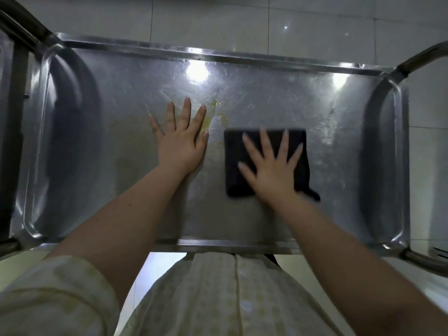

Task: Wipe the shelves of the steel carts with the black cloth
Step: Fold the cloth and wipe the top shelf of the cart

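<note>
Black cloth (234, 185): folded dark rectangle, slightly blurred, flat on steel cart shelf (109, 141) right of centre, pressed under right hand (271, 170), fingers straight and spread. Left hand (180, 144) flat on bare steel, fingers splayed, gripping nothing.

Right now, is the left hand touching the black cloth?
Apart. The head view shows the left hand flat on the steel shelf, with a strip of bare metal between its thumb and the black cloth under the right hand.
</note>
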The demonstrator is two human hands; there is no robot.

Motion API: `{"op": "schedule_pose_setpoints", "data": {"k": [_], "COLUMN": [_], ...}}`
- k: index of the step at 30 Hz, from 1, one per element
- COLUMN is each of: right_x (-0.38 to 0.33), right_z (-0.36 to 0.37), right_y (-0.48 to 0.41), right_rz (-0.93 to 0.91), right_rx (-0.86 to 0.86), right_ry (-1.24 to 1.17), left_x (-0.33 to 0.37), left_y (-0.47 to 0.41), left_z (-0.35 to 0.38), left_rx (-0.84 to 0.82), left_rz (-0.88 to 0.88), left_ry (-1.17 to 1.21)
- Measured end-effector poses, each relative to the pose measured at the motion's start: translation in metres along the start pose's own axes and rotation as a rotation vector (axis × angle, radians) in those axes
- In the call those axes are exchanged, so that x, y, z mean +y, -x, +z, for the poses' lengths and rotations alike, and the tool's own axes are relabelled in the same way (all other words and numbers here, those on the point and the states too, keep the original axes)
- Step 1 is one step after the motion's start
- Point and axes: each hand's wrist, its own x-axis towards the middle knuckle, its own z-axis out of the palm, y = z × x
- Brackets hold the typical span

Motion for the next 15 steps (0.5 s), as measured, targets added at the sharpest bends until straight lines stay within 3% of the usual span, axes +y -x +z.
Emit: {"op": "schedule_pose_setpoints", "data": {"k": [4,7,11,15], "right_x": [0.003,-0.001,-0.010,-0.021], "right_z": [-0.045,-0.056,-0.038,-0.001], "right_y": [-0.123,-0.154,-0.114,-0.008], "right_rz": [0.168,0.221,0.134,0.036], "right_rx": [-0.027,-0.034,-0.001,0.031], "right_ry": [-0.070,-0.100,-0.023,-0.021], "left_x": [0.000,-0.001,0.000,0.001], "left_y": [0.000,0.000,-0.001,0.000], "left_z": [0.000,0.001,0.002,0.001], "left_rx": [0.023,0.019,0.011,0.015], "left_rz": [0.006,0.009,0.005,0.005], "left_ry": [0.012,0.016,0.006,0.005]}}
